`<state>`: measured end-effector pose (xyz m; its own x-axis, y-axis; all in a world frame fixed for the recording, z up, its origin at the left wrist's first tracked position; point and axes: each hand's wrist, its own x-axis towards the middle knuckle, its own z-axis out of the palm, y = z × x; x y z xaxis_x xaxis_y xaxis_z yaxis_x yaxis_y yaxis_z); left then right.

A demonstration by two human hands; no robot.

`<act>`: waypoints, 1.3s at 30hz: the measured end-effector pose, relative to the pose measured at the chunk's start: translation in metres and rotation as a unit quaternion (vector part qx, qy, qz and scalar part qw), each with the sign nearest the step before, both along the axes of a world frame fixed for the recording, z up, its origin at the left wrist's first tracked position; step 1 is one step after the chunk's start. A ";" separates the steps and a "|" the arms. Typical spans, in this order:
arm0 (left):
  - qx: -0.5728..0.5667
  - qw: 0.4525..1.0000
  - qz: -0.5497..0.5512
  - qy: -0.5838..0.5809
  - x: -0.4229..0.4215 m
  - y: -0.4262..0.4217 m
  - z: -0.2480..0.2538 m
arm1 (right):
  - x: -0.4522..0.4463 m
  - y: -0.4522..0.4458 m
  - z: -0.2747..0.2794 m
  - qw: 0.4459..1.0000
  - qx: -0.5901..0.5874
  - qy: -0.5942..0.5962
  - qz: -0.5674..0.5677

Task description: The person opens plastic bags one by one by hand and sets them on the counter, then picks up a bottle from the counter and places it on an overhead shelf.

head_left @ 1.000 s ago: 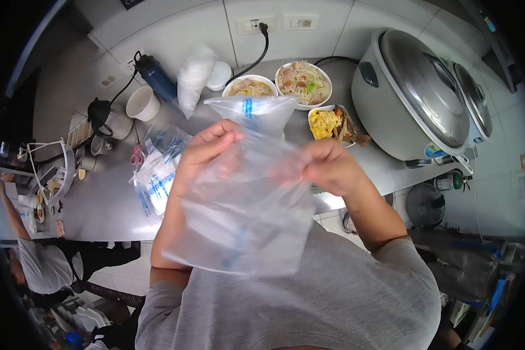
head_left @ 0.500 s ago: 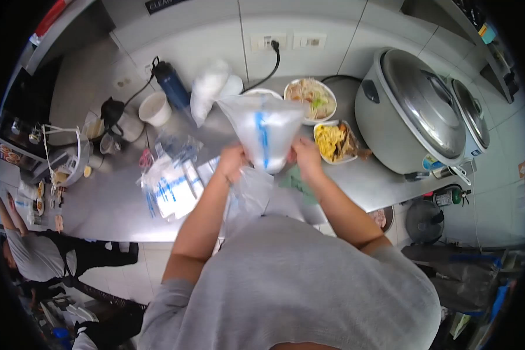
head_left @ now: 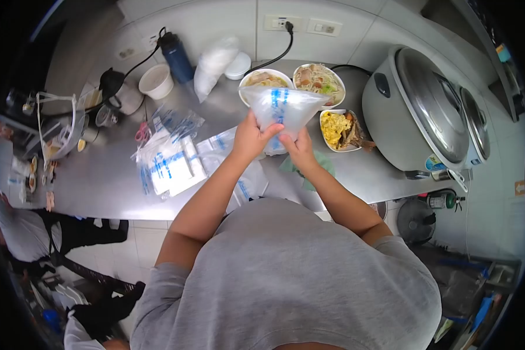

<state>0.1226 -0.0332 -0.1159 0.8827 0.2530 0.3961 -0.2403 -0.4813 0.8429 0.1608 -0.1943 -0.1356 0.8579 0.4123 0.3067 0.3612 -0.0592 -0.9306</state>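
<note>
Both L hand [head_left: 251, 140] & R hand [head_left: 300, 150] are half-curled, gripping lower sides of a translucent plastic bag [head_left: 281, 108] w/ blue print, over the shiny steel counter [head_left: 99, 184], nr 2 round white food bowls [head_left: 242, 97].

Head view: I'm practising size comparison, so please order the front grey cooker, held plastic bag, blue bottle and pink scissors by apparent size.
1. Front grey cooker
2. Plastic bag
3. Blue bottle
4. Pink scissors

A translucent plastic bag [head_left: 283, 106] bears blue print. Wide at the top, it narrows downward over the table [head_left: 102, 184]
</note>
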 end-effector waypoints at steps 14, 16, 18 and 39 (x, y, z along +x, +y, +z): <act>-0.362 0.917 -0.162 -0.025 -0.107 -0.003 0.084 | -0.063 -0.004 0.115 0.978 -0.093 -0.041 0.181; -0.302 0.942 -0.143 -0.018 -0.111 -0.003 0.094 | -0.053 -0.013 0.113 0.961 -0.111 0.113 0.227; -0.291 0.949 -0.118 0.005 -0.115 -0.001 0.097 | -0.054 -0.020 0.122 0.973 -0.088 0.105 0.186; -0.416 0.878 -0.227 0.068 -0.086 0.000 0.118 | -0.030 -0.044 0.151 0.894 0.103 0.302 0.314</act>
